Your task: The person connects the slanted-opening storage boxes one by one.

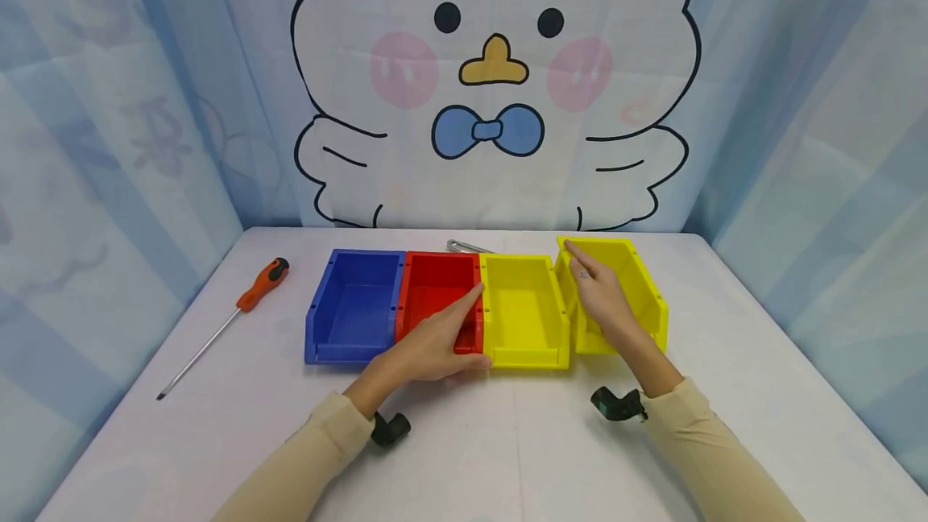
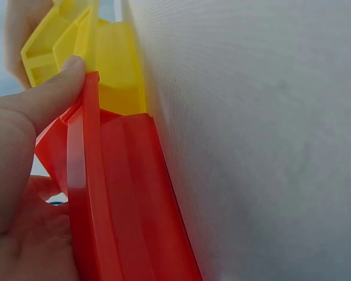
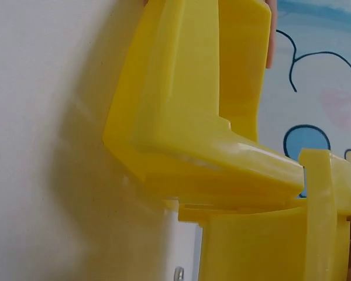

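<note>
My left hand (image 1: 431, 345) straddles the front lip of a red bin (image 1: 431, 272). The left wrist view shows its thumb (image 2: 58, 88) along the outside of the lip, reaching a yellow bin's corner, with the other fingers behind. Against the red bin's right side stands the middle yellow bin (image 1: 525, 304). My right hand (image 1: 602, 296) grips the left wall of another yellow bin (image 1: 641, 280). That bin sits slightly askew, and the right wrist view shows it tilted, its side (image 3: 193, 88) close against the middle bin (image 3: 251, 246).
A blue bin (image 1: 362, 304) adjoins the red one on the left. Farther left lies a screwdriver (image 1: 254, 292) with an orange and black handle. Behind the bins, a metal tool (image 1: 464, 246) is partly hidden. Patterned curtains (image 1: 493, 184) surround the white table (image 1: 500, 449).
</note>
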A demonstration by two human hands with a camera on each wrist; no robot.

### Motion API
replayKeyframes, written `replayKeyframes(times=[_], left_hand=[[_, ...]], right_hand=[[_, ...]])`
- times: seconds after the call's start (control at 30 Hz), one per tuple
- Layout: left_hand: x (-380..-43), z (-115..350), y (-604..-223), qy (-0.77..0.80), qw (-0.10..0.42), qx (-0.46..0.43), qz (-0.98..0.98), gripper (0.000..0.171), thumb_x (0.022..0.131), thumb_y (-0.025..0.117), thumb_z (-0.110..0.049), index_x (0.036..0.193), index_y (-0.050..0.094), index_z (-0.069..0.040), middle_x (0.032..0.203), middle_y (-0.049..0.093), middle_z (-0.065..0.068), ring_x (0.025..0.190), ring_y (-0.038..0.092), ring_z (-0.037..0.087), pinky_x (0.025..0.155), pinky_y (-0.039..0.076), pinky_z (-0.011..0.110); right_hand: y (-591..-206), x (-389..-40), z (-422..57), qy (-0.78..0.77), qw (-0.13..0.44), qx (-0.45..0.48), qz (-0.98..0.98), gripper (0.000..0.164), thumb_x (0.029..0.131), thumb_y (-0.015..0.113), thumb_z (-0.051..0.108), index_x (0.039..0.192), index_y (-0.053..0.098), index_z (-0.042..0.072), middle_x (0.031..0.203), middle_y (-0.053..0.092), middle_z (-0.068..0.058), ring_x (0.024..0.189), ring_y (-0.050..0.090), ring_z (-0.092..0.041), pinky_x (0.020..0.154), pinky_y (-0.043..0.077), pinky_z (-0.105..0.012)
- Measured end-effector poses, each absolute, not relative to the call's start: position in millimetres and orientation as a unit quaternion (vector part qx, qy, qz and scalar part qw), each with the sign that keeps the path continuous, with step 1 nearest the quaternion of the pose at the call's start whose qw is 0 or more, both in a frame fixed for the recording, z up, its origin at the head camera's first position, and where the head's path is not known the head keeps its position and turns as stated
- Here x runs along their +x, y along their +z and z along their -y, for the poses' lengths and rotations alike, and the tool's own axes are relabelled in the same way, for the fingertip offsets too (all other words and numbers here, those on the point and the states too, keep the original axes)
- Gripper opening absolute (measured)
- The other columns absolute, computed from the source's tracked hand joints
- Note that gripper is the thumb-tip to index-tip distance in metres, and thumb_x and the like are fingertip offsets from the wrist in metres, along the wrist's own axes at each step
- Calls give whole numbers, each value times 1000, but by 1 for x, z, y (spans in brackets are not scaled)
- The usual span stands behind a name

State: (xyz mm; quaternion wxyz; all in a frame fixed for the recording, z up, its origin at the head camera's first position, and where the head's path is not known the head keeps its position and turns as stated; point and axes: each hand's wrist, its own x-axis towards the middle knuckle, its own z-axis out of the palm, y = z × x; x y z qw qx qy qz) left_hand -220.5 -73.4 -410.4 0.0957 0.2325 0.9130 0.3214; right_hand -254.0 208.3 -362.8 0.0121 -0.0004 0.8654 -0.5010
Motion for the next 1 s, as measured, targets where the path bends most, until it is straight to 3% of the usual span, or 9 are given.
replayKeyframes(times=[1.0], left_hand=[[-219, 74, -410, 317, 92, 228, -916, 111, 91, 82, -44, 172, 7, -33, 177, 28, 1, 158, 39, 29, 124, 44, 57]], right_hand=[[-375, -254, -204, -480, -8, -17, -877, 50, 117, 33, 30, 167, 31, 27, 177, 28, -3, 165, 26, -30, 135, 25, -55]])
